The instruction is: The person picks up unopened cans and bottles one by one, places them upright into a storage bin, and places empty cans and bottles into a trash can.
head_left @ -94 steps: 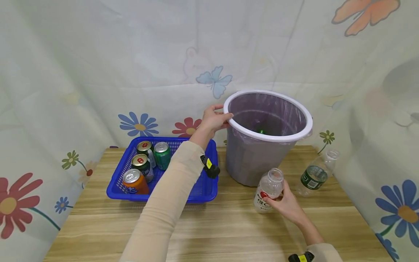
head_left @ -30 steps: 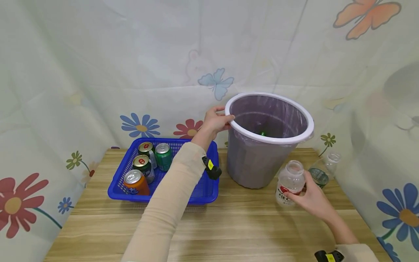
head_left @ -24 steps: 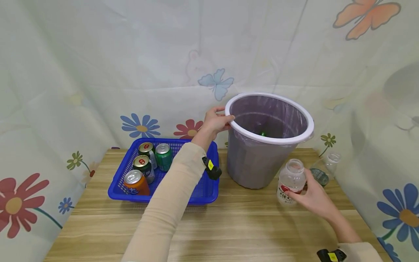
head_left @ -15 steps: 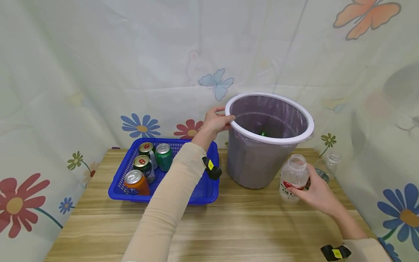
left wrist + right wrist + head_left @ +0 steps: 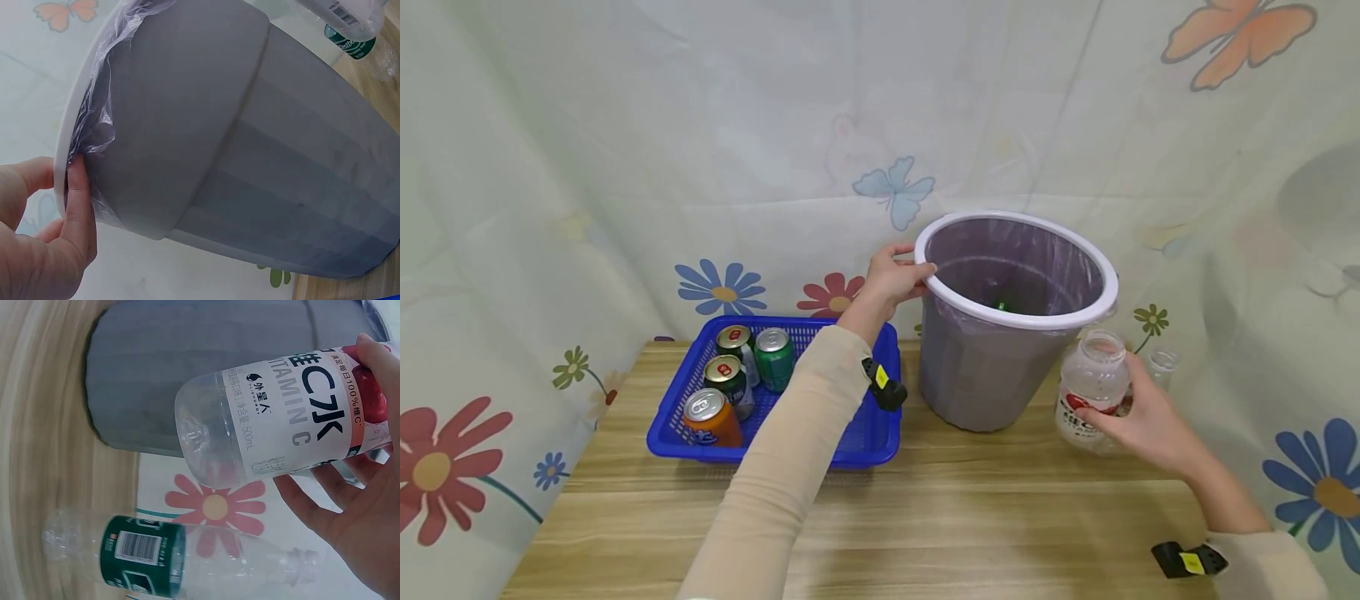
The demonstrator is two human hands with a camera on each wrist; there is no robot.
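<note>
My left hand [image 5: 891,279] grips the white rim of the grey trash can [image 5: 985,367] at its left side, thumb over the edge and fingers outside. A purple-tinted clear liner [image 5: 100,112] is tucked under that rim. My right hand [image 5: 1153,425] holds a clear plastic bottle [image 5: 1090,387] with a white label and red fruit print, uncapped, beside the can's right side. Its base is off the table in the right wrist view. Behind it stands a second clear bottle [image 5: 147,553] with a green label, mostly hidden in the head view.
A blue plastic basket [image 5: 850,458] left of the trash can holds an orange can [image 5: 711,421], a green can [image 5: 774,362] and two dark cans with gold lids. Something green [image 5: 1002,307] shows inside the trash can. A flowered curtain [image 5: 760,125] encloses the wooden table [image 5: 925,533].
My right hand has carried the white-labelled bottle rightward, then upward, past the can's right side, covering more of the green-labelled bottle. My left hand has stayed on the rim.
</note>
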